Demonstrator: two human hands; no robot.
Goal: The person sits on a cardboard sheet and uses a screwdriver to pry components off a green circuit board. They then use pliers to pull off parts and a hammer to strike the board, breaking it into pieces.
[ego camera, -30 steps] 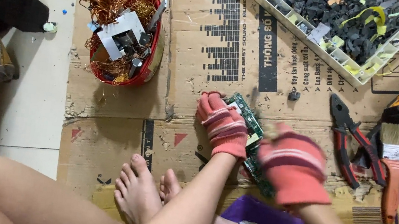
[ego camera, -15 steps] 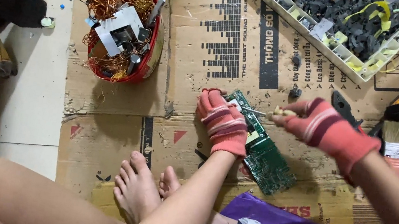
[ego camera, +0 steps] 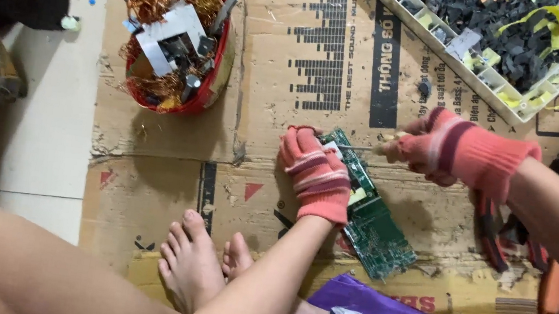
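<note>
Screwdriver work on the green circuit board (ego camera: 372, 225), which lies flat on the cardboard (ego camera: 293, 57) between my knees, just right of my bare feet (ego camera: 195, 262). To do this bit well I reckon I need the board pinned so it can't skate, and the tip seated square in whatever it's biting before I push; a slip would gouge the board or jab my other hand, which sits v. close to the tip.

Left hand (ego camera: 317, 173), in a pink striped glove, presses palm-down on the far end of the board, fingers curled over its edge, arm coming straight up from near. Right hand (ego camera: 452, 148), same glove, is fisted round the screwdriver (ego camera: 364, 148) handle, thin shaft pointing left and nearly level, tip at the board's far corner beside my left fingers. Right forearm comes in from the right, wrist bent a little.

Red bucket (ego camera: 215, 71) of copper wire and scrap sits far left; white tray (ego camera: 494, 81) of black bits far right; orange pliers (ego camera: 552, 290) under my right arm.
</note>
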